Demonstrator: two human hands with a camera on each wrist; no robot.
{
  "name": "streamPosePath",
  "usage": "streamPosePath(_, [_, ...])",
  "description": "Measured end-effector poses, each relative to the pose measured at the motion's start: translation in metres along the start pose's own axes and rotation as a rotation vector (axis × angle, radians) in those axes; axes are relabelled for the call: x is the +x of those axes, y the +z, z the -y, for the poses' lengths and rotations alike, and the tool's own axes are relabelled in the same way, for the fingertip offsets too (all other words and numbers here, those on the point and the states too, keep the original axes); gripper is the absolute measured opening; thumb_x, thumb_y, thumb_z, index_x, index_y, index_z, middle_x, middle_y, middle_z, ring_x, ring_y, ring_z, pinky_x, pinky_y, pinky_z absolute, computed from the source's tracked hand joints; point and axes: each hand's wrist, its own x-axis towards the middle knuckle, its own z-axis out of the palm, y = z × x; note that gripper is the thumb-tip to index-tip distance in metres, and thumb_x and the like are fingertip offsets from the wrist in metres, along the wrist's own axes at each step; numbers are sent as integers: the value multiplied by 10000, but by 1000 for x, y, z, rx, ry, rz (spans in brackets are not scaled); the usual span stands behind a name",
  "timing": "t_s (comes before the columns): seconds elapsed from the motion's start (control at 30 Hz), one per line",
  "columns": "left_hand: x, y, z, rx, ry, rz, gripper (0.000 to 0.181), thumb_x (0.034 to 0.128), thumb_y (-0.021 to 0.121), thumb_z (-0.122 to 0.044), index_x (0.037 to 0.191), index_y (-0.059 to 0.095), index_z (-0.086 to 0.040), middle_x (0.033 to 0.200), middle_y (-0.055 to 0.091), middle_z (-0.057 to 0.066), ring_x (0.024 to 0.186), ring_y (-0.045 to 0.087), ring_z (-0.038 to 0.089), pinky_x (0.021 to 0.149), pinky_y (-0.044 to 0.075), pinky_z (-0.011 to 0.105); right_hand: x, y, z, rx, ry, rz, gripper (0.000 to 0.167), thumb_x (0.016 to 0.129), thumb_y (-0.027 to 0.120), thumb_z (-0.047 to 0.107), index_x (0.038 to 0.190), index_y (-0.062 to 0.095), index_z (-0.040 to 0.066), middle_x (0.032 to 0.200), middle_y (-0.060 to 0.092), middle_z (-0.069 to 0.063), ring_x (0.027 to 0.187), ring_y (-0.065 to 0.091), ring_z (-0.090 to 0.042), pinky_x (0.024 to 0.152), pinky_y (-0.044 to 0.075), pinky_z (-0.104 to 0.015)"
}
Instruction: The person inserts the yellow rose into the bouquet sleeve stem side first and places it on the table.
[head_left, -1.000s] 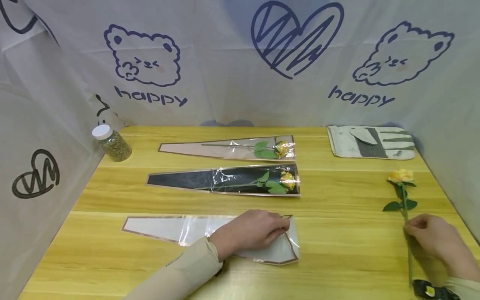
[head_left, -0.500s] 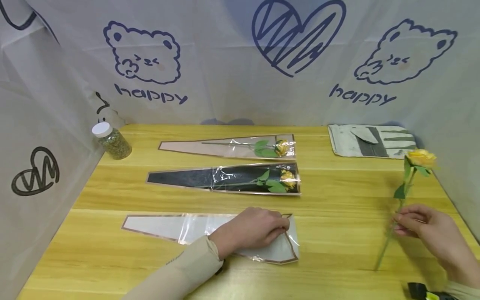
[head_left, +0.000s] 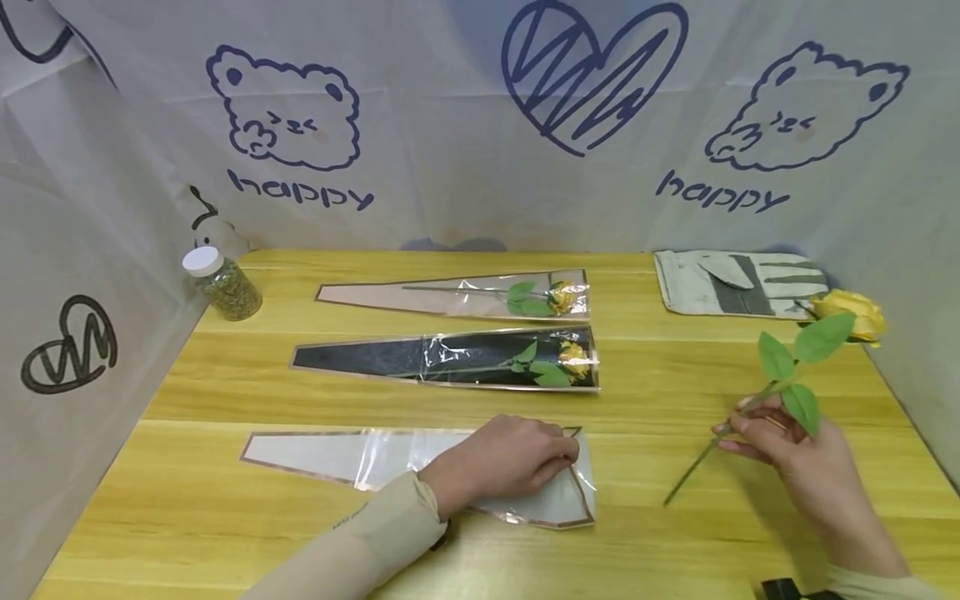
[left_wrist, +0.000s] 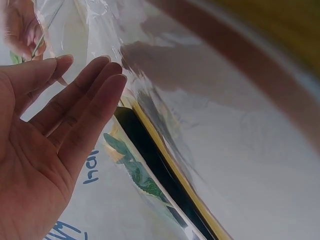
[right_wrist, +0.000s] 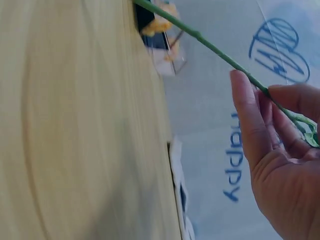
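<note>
My right hand [head_left: 795, 467] pinches the green stem of a yellow rose [head_left: 847, 317] above the table's right side. The bloom points up and right, and the bare stem end slants down to the left. In the right wrist view, the stem [right_wrist: 215, 49] runs between thumb and fingertips. My left hand [head_left: 506, 458] pinches the wide right end of a white, brown-edged flower sleeve [head_left: 315, 454] with clear film. That end stands slightly raised. In the left wrist view, the left hand's fingertips [left_wrist: 102, 62] are at the film, whose exact grip is partly hidden.
Behind lie a black sleeve [head_left: 360, 358] and a pale pink sleeve [head_left: 367, 295], each with a yellow rose inside. A lidded jar [head_left: 232, 290] stands at the back left. Work gloves [head_left: 735, 283] lie at the back right. Cloth walls [head_left: 450, 125] enclose the wooden table [head_left: 187, 517].
My right hand has lifted the rose off the table and moved it left, turning the stem end toward the white sleeve. The left hand stays at the sleeve's end.
</note>
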Motion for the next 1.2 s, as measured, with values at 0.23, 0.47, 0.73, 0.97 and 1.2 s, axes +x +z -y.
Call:
streamPosePath(0.23, [1, 1, 0, 11, -2, 11, 91, 1001, 572, -218, 961, 654, -227, 876, 601, -125, 690, 490, 0, 581, 447, 210, -1, 26, -8, 31, -65, -27, 315, 916, 484, -227, 1181, 528, -62, 947, 661, -136, 874, 703, -292, 728, 560, -428])
streamPosePath(0.47, [3, 1, 0, 30, -2, 7, 95, 997, 579, -221, 924, 639, -230, 851, 585, -130, 680, 485, 3, 566, 448, 224, 0, 43, -13, 159, -135, 6, 145, 951, 429, -208, 1067, 498, -155, 975, 624, -174, 928, 693, -304, 777, 517, -441])
streamPosePath(0.73, [3, 2, 0, 35, -10, 16, 90, 995, 584, -223, 938, 654, -230, 858, 602, -130, 697, 503, 1, 583, 458, 216, -1, 54, -21, 152, -104, -38, 97, 967, 458, -162, 1055, 498, -164, 981, 648, -163, 946, 691, -280, 803, 514, -426])
streamPosePath(0.97, [4, 1, 0, 30, -17, 19, 104, 1001, 574, -212, 924, 641, -233, 873, 610, -129, 713, 512, 0, 585, 458, 217, -2, 59, -24, 143, -93, -82, 113, 952, 484, -170, 1061, 507, -192, 962, 650, -185, 919, 694, -299, 804, 532, -403])
streamPosePath(1.2, [5, 1, -1, 44, -29, 11, 114, 1005, 568, -226, 919, 641, -240, 884, 618, -132, 742, 546, 8, 593, 484, 238, -1, 65, -31, 69, -73, -74, 145, 921, 534, -181, 1062, 501, -188, 943, 664, -167, 908, 700, -272, 803, 537, -394])
